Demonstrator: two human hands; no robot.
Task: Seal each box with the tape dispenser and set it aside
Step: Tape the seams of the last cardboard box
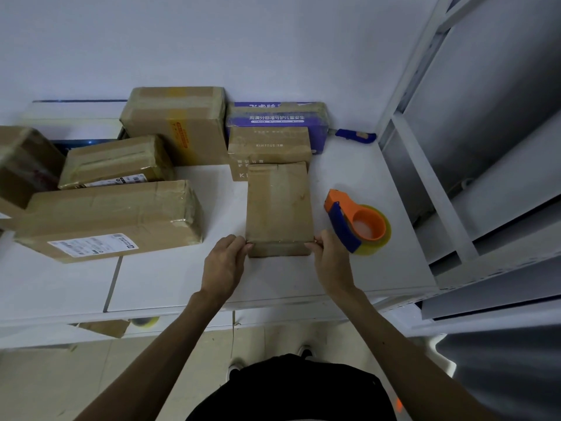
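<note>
Pinching the two near corners of the small box (278,208), which lies toward the worktop's (170,278) front edge, the left hand (226,262) and right hand (331,262) have only a thin grip, so it may slip when lifted

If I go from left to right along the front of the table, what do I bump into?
First the big labelled box → left hand → small brown box → right hand → tape dispenser.

Blk top (291,390), bare forearms (179,332), blk/wht shoes (305,351).
</note>
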